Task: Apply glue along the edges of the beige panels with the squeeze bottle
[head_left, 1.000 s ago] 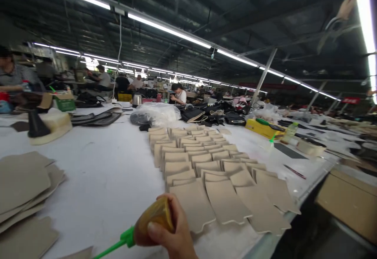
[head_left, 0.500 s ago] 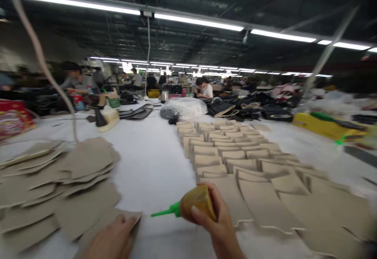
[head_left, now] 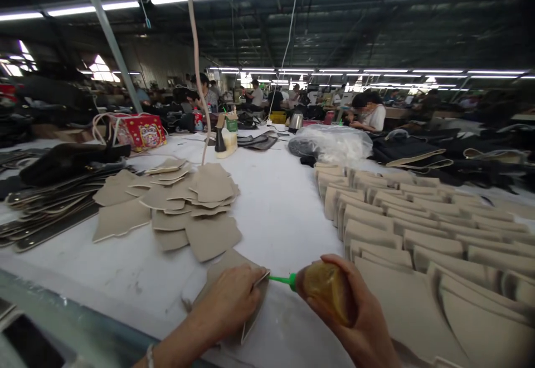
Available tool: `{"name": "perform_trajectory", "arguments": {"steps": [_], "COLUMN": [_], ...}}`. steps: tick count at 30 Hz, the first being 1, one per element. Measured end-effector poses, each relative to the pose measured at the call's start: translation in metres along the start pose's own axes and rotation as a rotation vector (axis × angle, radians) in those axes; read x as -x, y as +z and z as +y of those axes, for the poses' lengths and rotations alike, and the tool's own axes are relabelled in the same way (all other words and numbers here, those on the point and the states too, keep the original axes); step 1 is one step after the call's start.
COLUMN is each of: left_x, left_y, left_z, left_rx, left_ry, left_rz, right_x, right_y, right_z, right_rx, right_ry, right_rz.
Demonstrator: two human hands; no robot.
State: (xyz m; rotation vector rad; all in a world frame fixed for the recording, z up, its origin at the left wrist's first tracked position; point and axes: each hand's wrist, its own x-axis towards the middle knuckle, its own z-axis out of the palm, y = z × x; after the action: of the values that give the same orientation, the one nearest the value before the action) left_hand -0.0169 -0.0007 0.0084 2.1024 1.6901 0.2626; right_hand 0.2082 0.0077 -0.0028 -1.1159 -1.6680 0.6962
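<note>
My right hand (head_left: 355,312) is wrapped round a squeeze bottle (head_left: 326,287) of amber liquid, probably glue, lying nearly level. Its thin green nozzle (head_left: 281,280) points left, and the tip is at the edge of a beige panel (head_left: 225,262). My left hand (head_left: 234,298) grips that panel near its right corner, fingers closed over it; the thumb is mostly hidden. Beyond it lies a loose pile of similar beige panels (head_left: 213,237). Rows of folded, overlapping beige pieces (head_left: 376,223) cover the table to the right of the bottle.
Dark flat pieces (head_left: 58,203) are stacked at the left. Farther back stand a red patterned bag (head_left: 140,132), a black-capped bottle (head_left: 220,140) and a metal kettle (head_left: 296,121). A clear plastic bundle (head_left: 334,142) lies at the far side. A cord (head_left: 195,50) hangs over the white table (head_left: 276,212).
The view has swung left, bringing in the dark stack and the table's front edge. The nozzle tip has come from apart to the edge of the panel under my left hand.
</note>
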Motion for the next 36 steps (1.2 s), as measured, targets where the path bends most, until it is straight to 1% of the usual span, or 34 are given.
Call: {"name": "perform_trajectory", "arguments": {"steps": [6, 9, 15, 18, 21, 24, 27, 33, 36], "left_x": [0.002, 0.002, 0.004, 0.006, 0.005, 0.004, 0.003, 0.005, 0.006], "left_y": [-0.003, -0.002, 0.005, 0.006, 0.006, 0.006, 0.006, 0.006, 0.007], "left_z": [0.005, 0.007, 0.003, 0.003, 0.004, 0.004, 0.004, 0.004, 0.003], "left_rx": [-0.029, -0.055, -0.034, -0.040, -0.045, -0.044, -0.041, -0.028, -0.022], "left_ry": [-0.019, -0.039, -0.044, -0.045, -0.047, -0.055, -0.054, -0.040, -0.030], "left_rz": [0.004, -0.005, 0.009, 0.014, 0.011, 0.007, -0.002, -0.006, 0.005], "right_x": [-0.006, -0.005, -0.002, -0.002, -0.003, -0.002, -0.001, 0.001, 0.000], "right_y": [0.001, 0.000, -0.001, -0.001, -0.002, -0.003, -0.002, -0.003, -0.004], "right_z": [0.000, 0.000, 0.007, 0.010, 0.013, 0.015, 0.018, 0.019, 0.019], "right_rx": [0.165, 0.213, 0.231, 0.224, 0.207, 0.200, 0.208, 0.173, 0.151], "right_ry": [-0.189, -0.222, -0.148, -0.156, -0.110, -0.056, -0.032, 0.005, 0.018], "right_rz": [-0.113, -0.131, -0.059, -0.068, -0.080, -0.052, -0.023, -0.083, -0.045]}}
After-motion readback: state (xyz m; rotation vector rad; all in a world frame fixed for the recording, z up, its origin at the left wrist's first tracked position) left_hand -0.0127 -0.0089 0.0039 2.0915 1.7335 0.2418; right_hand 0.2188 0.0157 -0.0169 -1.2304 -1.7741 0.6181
